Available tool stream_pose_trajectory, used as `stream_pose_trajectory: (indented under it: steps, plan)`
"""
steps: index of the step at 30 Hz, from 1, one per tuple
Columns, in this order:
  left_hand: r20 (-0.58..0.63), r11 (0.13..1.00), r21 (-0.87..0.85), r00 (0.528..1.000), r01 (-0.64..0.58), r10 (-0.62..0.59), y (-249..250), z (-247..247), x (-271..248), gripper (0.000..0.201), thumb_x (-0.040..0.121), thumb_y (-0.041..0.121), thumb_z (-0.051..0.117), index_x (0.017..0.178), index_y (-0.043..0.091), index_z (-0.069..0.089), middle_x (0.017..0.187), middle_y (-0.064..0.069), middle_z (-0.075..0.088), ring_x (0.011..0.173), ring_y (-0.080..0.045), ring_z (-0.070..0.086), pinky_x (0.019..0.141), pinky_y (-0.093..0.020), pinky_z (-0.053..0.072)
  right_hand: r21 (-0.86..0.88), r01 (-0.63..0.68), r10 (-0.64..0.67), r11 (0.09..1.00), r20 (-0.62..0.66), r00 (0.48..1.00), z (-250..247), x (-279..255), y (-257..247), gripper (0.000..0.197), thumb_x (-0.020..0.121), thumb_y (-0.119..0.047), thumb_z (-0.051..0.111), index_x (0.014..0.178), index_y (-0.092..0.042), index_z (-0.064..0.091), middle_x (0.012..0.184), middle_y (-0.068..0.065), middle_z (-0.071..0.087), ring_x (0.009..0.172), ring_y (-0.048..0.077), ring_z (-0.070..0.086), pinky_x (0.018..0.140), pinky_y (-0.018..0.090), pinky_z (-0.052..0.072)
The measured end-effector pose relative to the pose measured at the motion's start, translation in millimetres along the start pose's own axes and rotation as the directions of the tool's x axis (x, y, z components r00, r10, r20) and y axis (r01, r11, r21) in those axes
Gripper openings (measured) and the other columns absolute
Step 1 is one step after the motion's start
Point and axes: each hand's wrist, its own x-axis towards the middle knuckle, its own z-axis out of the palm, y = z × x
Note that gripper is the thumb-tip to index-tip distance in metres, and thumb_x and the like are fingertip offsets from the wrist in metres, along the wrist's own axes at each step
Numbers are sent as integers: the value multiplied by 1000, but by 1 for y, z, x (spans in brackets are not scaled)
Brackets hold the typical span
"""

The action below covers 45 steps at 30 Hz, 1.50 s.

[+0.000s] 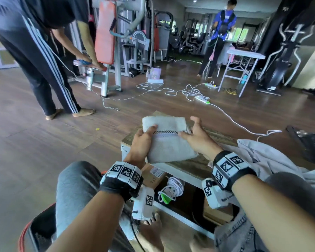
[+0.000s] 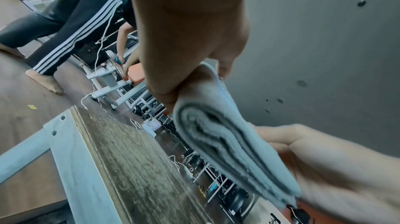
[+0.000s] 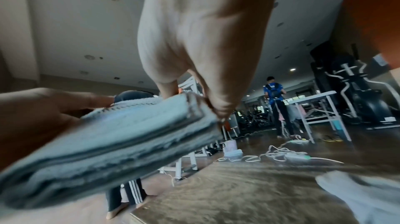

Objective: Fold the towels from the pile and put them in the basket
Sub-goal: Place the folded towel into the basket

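Note:
A folded white towel (image 1: 168, 142) with a checked band is held a little above the wooden bench top (image 1: 187, 165). My left hand (image 1: 145, 139) grips its left edge, thumb on top and fingers beneath. My right hand (image 1: 190, 132) pinches the right edge with its thumb on top, and one finger sticks up past the towel. The left wrist view shows the towel's layered edge (image 2: 227, 142) under my left hand (image 2: 194, 87). In the right wrist view my right hand (image 3: 190, 101) holds the towel (image 3: 119, 142) at its corner. The pile of unfolded towels (image 1: 265, 159) lies on the bench to the right, with a black basket (image 1: 311, 144) beyond it.
A person in striped trousers (image 1: 49, 73) stands at a gym machine to the left, and another person in blue (image 1: 223, 31) stands far back. White cables and power strips (image 1: 189, 91) trail over the wooden floor. A cardboard box (image 1: 153, 176) and a coiled cable (image 1: 171, 188) sit under the bench.

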Motion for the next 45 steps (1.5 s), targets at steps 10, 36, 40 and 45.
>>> stream_pose_trajectory:
  steps: [10,36,40,45]
  plan:
    - [-431,971,153,872,-184,233,31,-77,-20,27,95,36,60,101,10,63,95,-3,72,92,-22,71,80,-39,59,105,196,-196,975,-16,981,98,12,-70,54,98,-28,60,144,-25,31,129,3,51,105,18,51,87,27,39]
    - [-676,717,342,689,607,-262,-153,-276,10,20,91,21,59,78,6,66,77,-6,65,76,-26,62,67,-29,45,-371,103,175,923,644,745,359,37,18,31,89,-9,54,118,-15,44,110,7,51,81,19,50,80,33,45]
    - [-672,595,384,656,706,-344,-202,-283,30,33,101,8,42,131,7,53,119,-11,67,107,-31,66,80,-34,50,-448,62,282,892,659,698,393,57,60,49,91,-14,57,139,-11,46,129,8,55,121,29,54,94,29,43]
    - [-610,613,125,548,780,-572,-251,-279,52,29,101,11,45,130,12,49,72,0,50,62,-14,52,55,-20,45,-476,-23,372,879,654,658,427,64,97,49,85,-19,55,132,-4,54,134,20,55,119,35,56,103,39,46]
